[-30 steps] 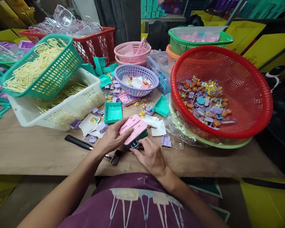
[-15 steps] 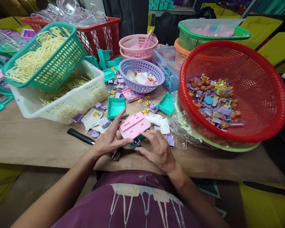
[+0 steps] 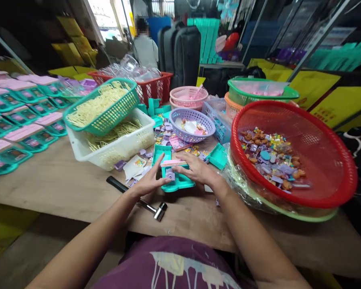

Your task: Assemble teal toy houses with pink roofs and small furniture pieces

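Note:
Between my hands is a teal plastic toy case with a pink lid and a small purple part inside. My left hand grips its left side, thumb near the purple part and index finger reaching up behind. From the right, my right hand lies across the lid's right end, fingers bent around the case. A hammer with a black handle lies on the table beside my left wrist. Behind the case are teal trays and a white paper piece with small colourful bits.
A big red basket of small parts stands on the right. At left are a white bin, a teal basket of cream pieces and rows of finished-looking pink-lidded cases. A purple basket sits behind. A person is in the background.
The toy case has turned from its pink lid facing me to its open front with the purple part. My right hand has moved up onto the lid. The view has tilted upward.

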### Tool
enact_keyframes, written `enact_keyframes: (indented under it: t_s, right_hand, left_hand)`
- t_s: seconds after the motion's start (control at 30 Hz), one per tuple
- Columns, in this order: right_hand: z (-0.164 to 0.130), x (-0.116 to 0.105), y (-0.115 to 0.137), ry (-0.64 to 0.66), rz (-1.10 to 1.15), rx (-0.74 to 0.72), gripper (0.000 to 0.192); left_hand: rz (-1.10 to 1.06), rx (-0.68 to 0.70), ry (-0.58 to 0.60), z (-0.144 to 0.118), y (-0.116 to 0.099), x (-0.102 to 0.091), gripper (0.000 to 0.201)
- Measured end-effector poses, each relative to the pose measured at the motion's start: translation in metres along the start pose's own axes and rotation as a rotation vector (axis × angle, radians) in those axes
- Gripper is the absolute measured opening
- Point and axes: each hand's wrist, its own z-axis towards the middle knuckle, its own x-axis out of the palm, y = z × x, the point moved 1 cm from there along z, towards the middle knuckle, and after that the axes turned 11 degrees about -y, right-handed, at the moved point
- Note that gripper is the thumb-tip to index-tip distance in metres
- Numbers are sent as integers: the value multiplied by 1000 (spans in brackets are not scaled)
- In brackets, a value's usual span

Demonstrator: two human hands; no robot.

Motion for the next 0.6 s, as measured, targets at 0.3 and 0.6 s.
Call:
enact_keyframes:
  t_s: [0.3,0.6]
  right_hand:
    - [11,3,4,25,23,135,48]
    - [3,-4,10,32,29,20,55]
  left_hand:
    - [-345,-101,18,-3,7,6,92]
    - [-250,-45,9,-8,-1,5,96]
